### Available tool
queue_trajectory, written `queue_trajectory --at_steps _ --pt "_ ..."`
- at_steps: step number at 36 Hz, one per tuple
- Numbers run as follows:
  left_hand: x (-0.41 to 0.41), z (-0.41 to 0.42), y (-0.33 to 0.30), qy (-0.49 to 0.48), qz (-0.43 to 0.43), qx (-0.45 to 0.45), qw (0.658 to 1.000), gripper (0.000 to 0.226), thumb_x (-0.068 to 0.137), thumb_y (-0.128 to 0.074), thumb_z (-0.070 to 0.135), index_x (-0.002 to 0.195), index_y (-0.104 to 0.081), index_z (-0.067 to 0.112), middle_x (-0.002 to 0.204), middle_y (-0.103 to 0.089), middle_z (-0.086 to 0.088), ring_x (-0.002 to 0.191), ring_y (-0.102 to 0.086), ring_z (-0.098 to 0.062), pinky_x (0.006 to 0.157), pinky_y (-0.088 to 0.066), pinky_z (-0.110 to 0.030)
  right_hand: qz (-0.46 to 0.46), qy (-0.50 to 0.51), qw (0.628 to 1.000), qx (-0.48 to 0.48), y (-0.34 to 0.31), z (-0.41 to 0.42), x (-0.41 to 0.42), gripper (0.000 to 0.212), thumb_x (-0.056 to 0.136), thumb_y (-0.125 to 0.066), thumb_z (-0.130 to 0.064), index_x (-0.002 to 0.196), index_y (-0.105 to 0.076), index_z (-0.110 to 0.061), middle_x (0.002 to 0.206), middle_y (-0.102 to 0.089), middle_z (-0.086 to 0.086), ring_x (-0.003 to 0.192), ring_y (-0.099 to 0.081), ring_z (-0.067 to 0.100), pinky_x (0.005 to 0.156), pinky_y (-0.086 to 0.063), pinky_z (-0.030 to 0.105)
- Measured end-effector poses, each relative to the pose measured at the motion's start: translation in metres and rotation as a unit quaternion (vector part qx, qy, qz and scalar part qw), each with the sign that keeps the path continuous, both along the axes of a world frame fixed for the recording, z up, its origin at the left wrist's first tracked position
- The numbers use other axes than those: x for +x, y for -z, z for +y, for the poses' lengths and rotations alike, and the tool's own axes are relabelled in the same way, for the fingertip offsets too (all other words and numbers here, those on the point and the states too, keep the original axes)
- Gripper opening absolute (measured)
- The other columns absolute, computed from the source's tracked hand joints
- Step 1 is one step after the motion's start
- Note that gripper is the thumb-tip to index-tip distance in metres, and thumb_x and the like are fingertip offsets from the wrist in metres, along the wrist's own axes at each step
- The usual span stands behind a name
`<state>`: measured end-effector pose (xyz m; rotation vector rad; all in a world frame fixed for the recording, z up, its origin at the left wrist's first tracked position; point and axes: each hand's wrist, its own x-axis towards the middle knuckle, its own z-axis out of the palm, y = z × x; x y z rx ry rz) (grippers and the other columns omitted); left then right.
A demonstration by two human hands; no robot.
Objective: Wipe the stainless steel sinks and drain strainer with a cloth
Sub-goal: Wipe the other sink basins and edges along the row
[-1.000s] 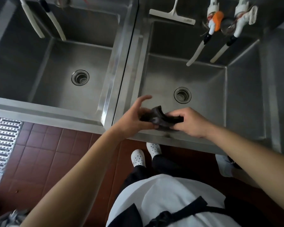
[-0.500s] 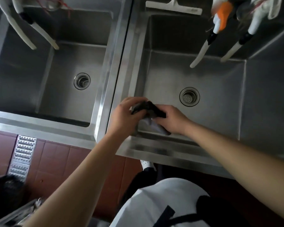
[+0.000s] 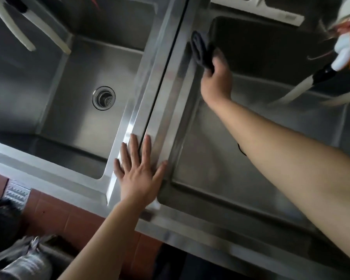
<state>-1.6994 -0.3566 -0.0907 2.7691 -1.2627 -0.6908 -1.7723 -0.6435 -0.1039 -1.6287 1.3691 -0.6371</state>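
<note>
Two stainless steel sinks stand side by side. My right hand grips a dark cloth and holds it against the far left rim of the right sink. My left hand lies flat with fingers spread on the steel divider between the basins, near the front edge. The left sink shows its round drain strainer in the floor. The right sink's strainer is hidden behind my right arm.
White tap spouts hang over the left sink. Black and white spouts with an orange fitting hang over the right one. A white squeegee lies behind. Red floor tiles and a floor grate lie below.
Both hands held the cloth at the right sink's front edge. My left hand has let go and gone flat onto the divider; my right hand has carried the cloth to the far left rim.
</note>
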Motion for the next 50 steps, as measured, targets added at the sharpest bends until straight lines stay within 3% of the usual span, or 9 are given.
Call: queue_trajectory --at_steps 3,8,14,22,27,37,43,47,50 --pt "0.003 0.000 0.001 0.003 0.013 -0.003 1.000 0.079 0.089 -0.024 0.079 0.148 0.021 0.052 0.157 0.035 0.017 0.146 0.033 -0.014 0.118 0.014 -0.051 0.009 -0.027 1.000 0.003 -0.002 -0.007 0.026 0.051 0.097 -0.045 -0.003 0.146 -0.047 -0.016 0.163 -0.022 0.012 0.149 -0.024 0.025 0.111 -0.015 0.014" --pt "0.006 -0.001 0.000 0.007 0.030 0.006 0.999 0.086 0.083 -0.023 0.086 0.148 0.021 0.052 0.156 0.038 0.016 0.144 0.036 -0.014 0.118 0.013 -0.053 0.042 -0.034 0.999 0.000 -0.003 0.011 0.022 0.051 0.094 -0.045 -0.005 0.143 -0.051 -0.016 0.162 -0.024 0.013 0.148 -0.027 0.029 0.120 -0.021 0.029" --pt "0.009 -0.005 -0.004 0.017 0.044 0.040 0.998 0.105 0.072 -0.035 0.092 0.145 0.028 0.052 0.150 0.046 0.016 0.137 0.046 -0.013 0.118 0.014 -0.053 0.012 -0.076 0.997 0.024 -0.011 0.100 -0.006 0.050 0.092 -0.055 -0.007 0.141 -0.054 -0.016 0.155 -0.029 0.011 0.135 -0.045 0.029 0.114 -0.034 0.029" --pt "0.011 -0.011 -0.014 0.020 0.069 0.096 0.993 0.124 0.057 -0.046 0.092 0.140 0.037 0.051 0.144 0.054 0.013 0.133 0.052 -0.019 0.118 0.015 -0.055 -0.011 -0.082 0.996 0.040 -0.013 0.158 -0.016 0.048 0.088 -0.059 -0.002 0.135 -0.060 -0.011 0.148 -0.034 0.016 0.134 -0.045 0.031 0.114 -0.038 0.033" --pt "0.016 -0.014 -0.019 0.032 0.094 0.123 0.987 0.128 0.058 -0.053 0.088 0.137 0.041 0.050 0.140 0.058 0.012 0.130 0.053 -0.023 0.117 0.015 -0.056 0.016 -0.069 0.996 0.057 -0.014 0.106 -0.008 0.046 0.087 -0.059 -0.003 0.131 -0.064 -0.013 0.153 -0.030 0.016 0.132 -0.045 0.029 0.107 -0.029 0.017" --pt "0.018 -0.013 -0.017 0.035 0.108 0.115 0.987 0.131 0.052 -0.053 0.087 0.137 0.040 0.051 0.140 0.058 0.014 0.123 0.059 -0.017 0.115 0.019 -0.055 0.034 0.023 0.997 0.067 -0.021 -0.048 0.042 0.029 0.091 -0.053 -0.006 0.119 -0.062 -0.001 0.136 -0.039 0.015 0.119 -0.054 0.030 0.105 -0.030 0.017" --pt "0.020 -0.013 -0.016 0.039 0.113 0.122 0.985 0.137 0.049 -0.061 0.081 0.135 0.042 0.053 0.135 0.061 0.016 0.122 0.059 -0.017 0.115 0.018 -0.055 0.050 -0.006 0.997 0.055 -0.018 0.000 0.030 0.039 0.094 -0.050 -0.006 0.131 -0.061 -0.009 0.144 -0.036 0.013 0.125 -0.049 0.028 0.099 -0.025 0.012" --pt "0.018 -0.014 -0.021 0.034 0.125 0.117 0.985 0.129 0.066 -0.070 0.060 0.139 0.036 0.052 0.138 0.058 0.015 0.139 0.043 -0.023 0.116 0.018 -0.055 0.076 -0.066 0.994 0.043 -0.020 0.073 0.008 0.048 0.094 -0.048 -0.006 0.139 -0.055 -0.017 0.147 -0.032 0.010 0.126 -0.050 0.030 0.106 -0.038 0.028" --pt "0.023 -0.011 -0.029 0.018 0.160 0.082 0.984 0.109 0.078 -0.065 0.037 0.149 0.016 0.053 0.156 0.037 0.015 0.145 0.033 -0.018 0.118 0.015 -0.050 0.068 -0.110 0.990 0.047 -0.022 0.133 -0.013 0.051 0.092 -0.050 -0.001 0.141 -0.055 -0.014 0.145 -0.034 0.013 0.123 -0.052 0.032 0.103 -0.045 0.036"
